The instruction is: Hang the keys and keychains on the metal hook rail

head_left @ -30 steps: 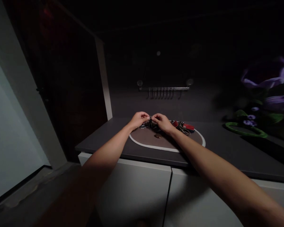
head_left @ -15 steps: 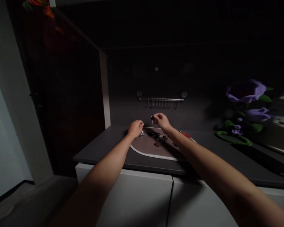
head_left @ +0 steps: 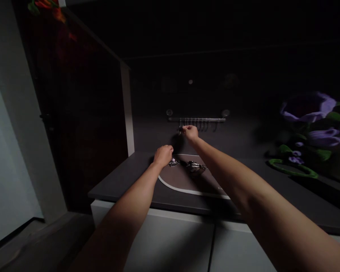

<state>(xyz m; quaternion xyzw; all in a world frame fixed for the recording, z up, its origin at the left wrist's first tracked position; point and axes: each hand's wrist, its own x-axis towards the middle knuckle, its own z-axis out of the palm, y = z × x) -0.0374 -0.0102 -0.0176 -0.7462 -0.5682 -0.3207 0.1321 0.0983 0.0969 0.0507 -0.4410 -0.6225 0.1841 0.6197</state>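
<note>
the right hand (head_left: pixel 190 133) was nearly closed, pinching a small key (head_left: pixel 180 131) just below the far hook rail (head_left: pixel 197 119). the left hand (head_left: pixel 163 155) was curled beside other keys (head_left: pixel 195 167) on the mat (head_left: pixel 177 179); i cannot tell if it held anything.

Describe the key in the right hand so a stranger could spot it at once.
A metal hook rail runs along the dark wall above the countertop. Just below it, the right hand pinches a small dark-headed key. It alone is up by the rail; the other keys lie bunched on the oval mat.
</note>
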